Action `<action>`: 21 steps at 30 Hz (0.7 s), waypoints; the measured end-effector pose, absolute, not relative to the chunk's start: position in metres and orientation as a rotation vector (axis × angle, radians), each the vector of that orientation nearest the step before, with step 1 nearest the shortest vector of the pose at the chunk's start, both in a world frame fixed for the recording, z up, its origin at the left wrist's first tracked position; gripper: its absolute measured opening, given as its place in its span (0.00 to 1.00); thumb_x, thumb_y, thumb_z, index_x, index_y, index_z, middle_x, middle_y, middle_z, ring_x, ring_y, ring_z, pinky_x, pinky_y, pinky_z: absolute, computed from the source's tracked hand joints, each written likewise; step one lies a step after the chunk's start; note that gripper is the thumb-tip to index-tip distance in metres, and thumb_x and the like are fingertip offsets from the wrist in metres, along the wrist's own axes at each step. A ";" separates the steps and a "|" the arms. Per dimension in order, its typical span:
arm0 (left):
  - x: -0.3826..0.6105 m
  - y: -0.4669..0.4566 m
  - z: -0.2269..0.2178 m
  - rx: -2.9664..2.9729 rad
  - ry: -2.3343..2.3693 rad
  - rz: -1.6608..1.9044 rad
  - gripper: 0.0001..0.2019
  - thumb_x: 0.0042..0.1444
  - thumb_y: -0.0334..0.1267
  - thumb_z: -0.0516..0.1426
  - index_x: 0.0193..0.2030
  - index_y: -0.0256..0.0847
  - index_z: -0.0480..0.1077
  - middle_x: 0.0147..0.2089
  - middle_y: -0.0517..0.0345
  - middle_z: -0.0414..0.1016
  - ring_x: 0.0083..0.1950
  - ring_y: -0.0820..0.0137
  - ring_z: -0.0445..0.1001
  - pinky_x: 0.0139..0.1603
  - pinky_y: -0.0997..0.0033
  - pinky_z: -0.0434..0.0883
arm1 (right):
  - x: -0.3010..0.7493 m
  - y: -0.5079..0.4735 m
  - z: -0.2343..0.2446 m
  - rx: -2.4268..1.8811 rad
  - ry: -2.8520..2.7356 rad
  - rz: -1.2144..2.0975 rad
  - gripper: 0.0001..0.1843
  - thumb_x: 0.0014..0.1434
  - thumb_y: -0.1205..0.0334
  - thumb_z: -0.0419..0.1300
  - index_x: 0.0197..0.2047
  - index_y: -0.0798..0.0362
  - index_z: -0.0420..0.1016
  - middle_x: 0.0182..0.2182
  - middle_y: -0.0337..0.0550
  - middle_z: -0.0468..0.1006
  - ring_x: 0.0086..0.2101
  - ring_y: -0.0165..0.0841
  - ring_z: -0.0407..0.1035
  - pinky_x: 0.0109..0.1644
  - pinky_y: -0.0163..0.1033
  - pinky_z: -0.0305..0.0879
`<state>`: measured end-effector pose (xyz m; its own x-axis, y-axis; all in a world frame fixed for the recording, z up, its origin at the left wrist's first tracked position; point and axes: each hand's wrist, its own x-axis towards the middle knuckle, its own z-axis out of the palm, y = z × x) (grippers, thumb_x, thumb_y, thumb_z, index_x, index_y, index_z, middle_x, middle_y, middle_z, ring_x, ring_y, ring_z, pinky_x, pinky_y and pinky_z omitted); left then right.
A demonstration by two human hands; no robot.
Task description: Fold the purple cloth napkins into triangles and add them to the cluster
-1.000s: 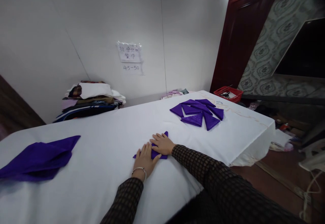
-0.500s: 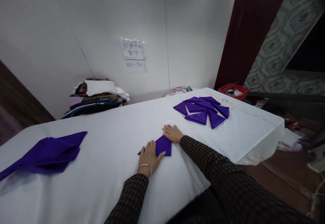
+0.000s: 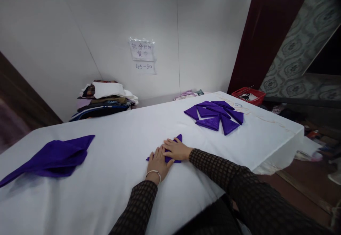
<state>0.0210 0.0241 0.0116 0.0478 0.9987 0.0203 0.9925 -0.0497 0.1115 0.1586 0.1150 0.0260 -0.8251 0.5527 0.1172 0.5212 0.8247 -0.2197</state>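
head view: your left hand (image 3: 157, 162) and right hand (image 3: 176, 149) press flat, open, on the napkin (image 3: 178, 138); keep its corners aligned.

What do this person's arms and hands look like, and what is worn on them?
Both arms wear long dark sleeves with a fine brownish check pattern, reaching the wrists. The left hand and right hand are bare, without gloves. A thin silver-coloured bangle circles the left wrist. No ring can be made out.
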 end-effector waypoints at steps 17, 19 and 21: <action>0.021 0.024 0.008 2.222 2.112 0.183 0.38 0.58 0.60 0.38 0.67 0.31 0.51 0.69 0.43 0.50 0.70 0.57 0.46 0.66 0.50 0.46 | 0.192 0.159 0.029 -0.938 -2.878 0.248 0.19 0.65 0.55 0.48 0.56 0.50 0.66 0.59 0.50 0.64 0.61 0.42 0.51 0.60 0.58 0.46; 0.020 0.024 0.007 2.228 2.106 0.187 0.39 0.58 0.60 0.38 0.67 0.31 0.51 0.69 0.43 0.50 0.70 0.56 0.46 0.66 0.50 0.46 | 0.196 0.159 0.033 -0.885 -2.884 0.256 0.17 0.64 0.57 0.52 0.53 0.51 0.69 0.56 0.49 0.68 0.59 0.41 0.54 0.61 0.56 0.46; 0.020 0.023 0.007 2.227 2.097 0.204 0.39 0.58 0.61 0.39 0.66 0.32 0.51 0.69 0.43 0.50 0.70 0.56 0.47 0.66 0.50 0.46 | 0.198 0.158 0.037 -0.866 -2.883 0.290 0.15 0.62 0.59 0.54 0.50 0.52 0.71 0.53 0.48 0.70 0.56 0.39 0.59 0.60 0.51 0.48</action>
<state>0.0196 0.0233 0.0074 0.0571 0.9974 0.0446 0.9873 -0.0630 0.1457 0.1976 0.1584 0.0373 -0.8295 0.5555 0.0569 0.5331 0.8181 -0.2158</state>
